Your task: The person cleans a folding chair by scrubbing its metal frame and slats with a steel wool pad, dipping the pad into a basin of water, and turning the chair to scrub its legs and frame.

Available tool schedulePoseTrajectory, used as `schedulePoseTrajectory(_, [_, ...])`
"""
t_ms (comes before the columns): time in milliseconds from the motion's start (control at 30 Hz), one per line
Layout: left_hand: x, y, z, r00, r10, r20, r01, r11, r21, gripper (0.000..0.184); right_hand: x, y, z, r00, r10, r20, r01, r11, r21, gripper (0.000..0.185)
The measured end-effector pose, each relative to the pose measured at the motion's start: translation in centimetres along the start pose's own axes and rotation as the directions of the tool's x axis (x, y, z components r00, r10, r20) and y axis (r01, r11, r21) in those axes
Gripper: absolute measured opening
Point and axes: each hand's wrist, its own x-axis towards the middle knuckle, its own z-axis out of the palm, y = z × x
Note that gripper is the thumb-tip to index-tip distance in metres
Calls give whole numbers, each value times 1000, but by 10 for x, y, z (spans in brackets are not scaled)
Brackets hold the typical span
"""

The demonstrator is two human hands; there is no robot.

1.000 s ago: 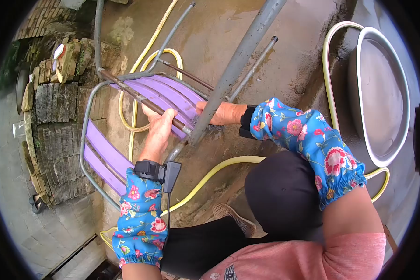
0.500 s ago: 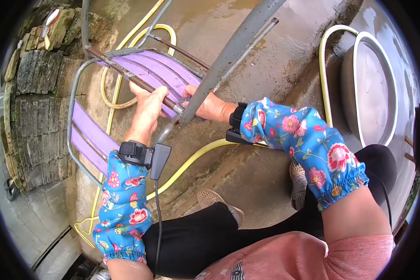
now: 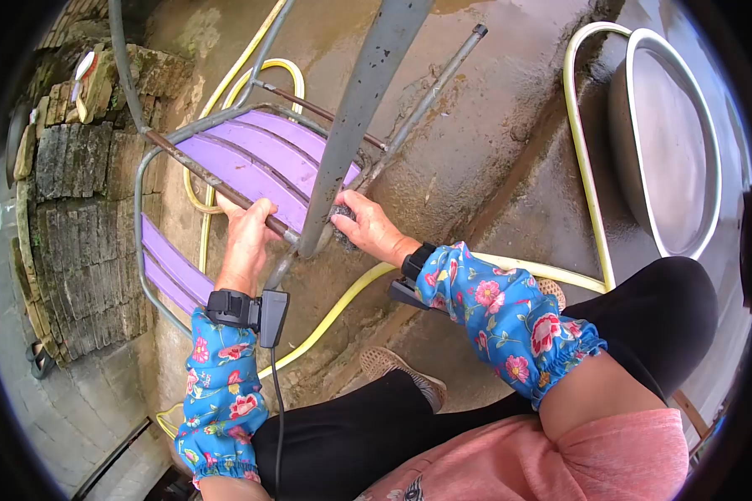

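A metal-framed chair with purple slats (image 3: 259, 154) lies tipped in front of me. My left hand (image 3: 246, 238) is wrapped round its brown, rusty bar (image 3: 200, 171), close to where that bar meets a thick grey tube (image 3: 355, 117). On the right side of this tube, my right hand (image 3: 374, 224) holds a dark scouring pad (image 3: 342, 224) against the frame near the joint. Its fingers are bent over the pad, which is partly hidden by them.
A yellow hose (image 3: 334, 321) runs over the wet concrete floor beneath and behind the chair. At the right stands a large metal basin (image 3: 714, 192). Stacked grey tiles (image 3: 75, 242) and a brush (image 3: 84, 67) are at the left, with dark slippers (image 3: 38, 359) below.
My right hand has come out from behind the thick tube to its near right side, and the pad now shows. The chair has shifted left in view. My left hand keeps its grip.
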Motion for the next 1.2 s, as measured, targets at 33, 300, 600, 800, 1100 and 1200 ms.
schedulePoseTrajectory(33, [0,-1,-2,1000,2,-2,-2,1000,19,69,4,7,-1,1000,-11,7,11,996,-93,30])
schedulePoseTrajectory(300, [-1,-4,-7,999,-53,-4,53,997,54,75,56,87,-1,971,172,-165,-233,826,-513,27])
schedulePoseTrajectory(600, [-9,-10,-7,998,-45,-34,44,998,-45,78,11,38,3,981,-174,81,187,963,-195,23])
schedulePoseTrajectory(800, [-16,-23,-22,999,-46,-11,45,992,-119,78,22,28,14,970,-129,208,168,969,-182,22])
schedulePoseTrajectory(1100, [-18,-35,-23,991,-114,74,124,980,-156,87,35,54,-16,990,14,142,47,909,-413,21])
schedulePoseTrajectory(1200, [-17,-42,-22,990,-115,85,131,967,-220,87,12,29,1,962,-148,229,206,946,-252,20])
